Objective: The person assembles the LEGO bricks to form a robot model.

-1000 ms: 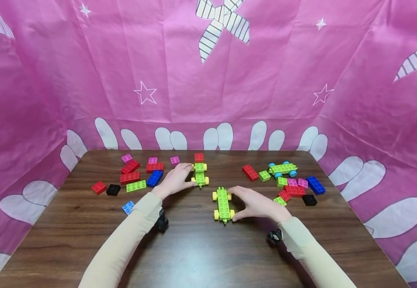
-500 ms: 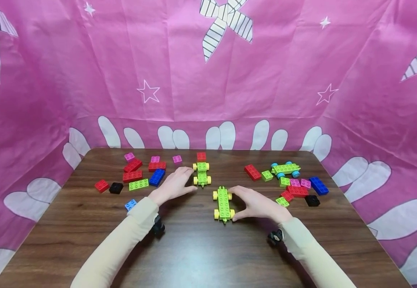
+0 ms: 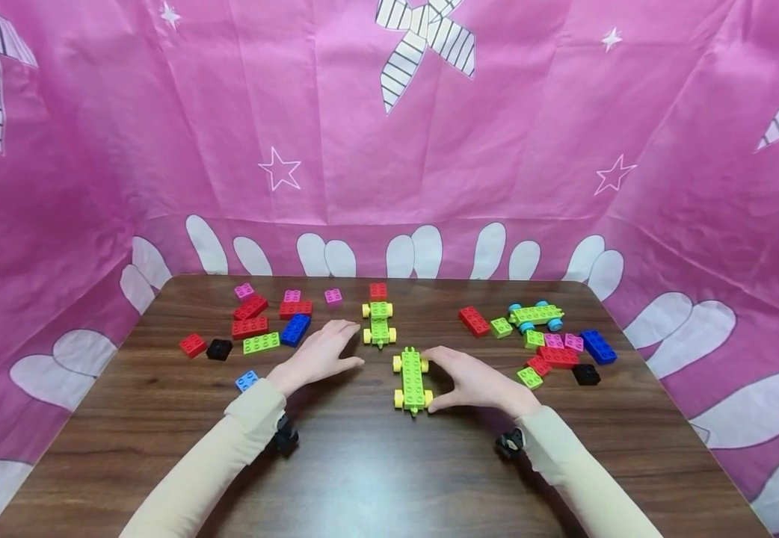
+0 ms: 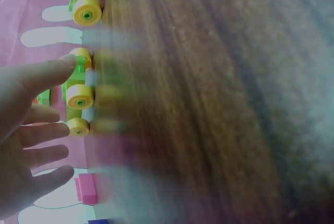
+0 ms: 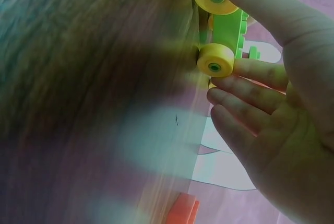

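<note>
The near green car [image 3: 413,379], on yellow wheels, stands around the middle of the wood surface [image 3: 362,478], well apart from its left, right and far edges. On the viewer's side of the near car, a broad stretch of wood runs out of view. Beyond it, slightly to its left, stands the far green car [image 3: 379,329], with a red brick [image 3: 378,291] just past that, close to the far edge and the pink cloth [image 3: 389,187]. Well left of the near car, level with it, lies a light blue brick [image 3: 247,380]; well right of it lie a lime brick [image 3: 530,378] and, farther back, the blue-wheeled car [image 3: 536,315].

The right hand [image 3: 477,381] comes in from the near car's right and holds it lightly, index finger at the front wheel, thumb at the rear one. The left hand [image 3: 318,357], left of the near car, is spread wide, palm low, thumb pointing toward the far car, apart from it.
</note>
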Tool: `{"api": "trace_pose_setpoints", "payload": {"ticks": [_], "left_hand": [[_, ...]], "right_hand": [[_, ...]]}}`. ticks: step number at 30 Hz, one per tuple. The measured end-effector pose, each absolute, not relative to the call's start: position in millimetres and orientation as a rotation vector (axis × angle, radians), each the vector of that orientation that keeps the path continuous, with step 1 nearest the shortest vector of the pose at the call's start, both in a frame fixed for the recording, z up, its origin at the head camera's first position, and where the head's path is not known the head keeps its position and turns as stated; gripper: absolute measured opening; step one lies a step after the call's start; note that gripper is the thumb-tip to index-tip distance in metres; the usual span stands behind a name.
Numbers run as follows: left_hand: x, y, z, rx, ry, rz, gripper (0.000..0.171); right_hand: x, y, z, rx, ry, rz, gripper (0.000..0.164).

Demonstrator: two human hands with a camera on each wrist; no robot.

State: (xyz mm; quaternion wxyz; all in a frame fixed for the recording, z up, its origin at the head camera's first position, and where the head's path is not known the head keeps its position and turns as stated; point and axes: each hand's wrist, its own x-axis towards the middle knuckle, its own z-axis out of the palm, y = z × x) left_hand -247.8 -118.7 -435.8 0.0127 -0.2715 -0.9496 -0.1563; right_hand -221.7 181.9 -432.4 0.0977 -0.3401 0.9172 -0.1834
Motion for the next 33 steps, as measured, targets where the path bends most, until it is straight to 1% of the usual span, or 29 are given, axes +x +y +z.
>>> {"api": "trace_pose_setpoints", "payload": {"ticks": [9, 15, 27, 33], "left_hand": [[-236.8, -119.0, -432.6, -0.916, -2.931, -0.497, 0.066], [-239.4, -124.6, -430.6, -0.877, -2.927, -0.486, 0.065], [-271.5, -149.0, -419.7, -0.752, -2.935, -0.496, 0.067], [-290.7, -156.5, -415.2, -0.723, -2.931, -0.486, 0.064]], "right_hand": [[-220.9, 174.8, -433.4, -1.017, 2.732, -0.517, 0.085], [-220.0, 169.9, -432.8, -0.993, 2.728, -0.514, 0.086], [-218.6, 166.3, -434.0, -1.034, 2.747, -0.495, 0.086], [-217.7, 164.6, -434.3, -1.033, 2.745, -0.489, 0.085]]}}
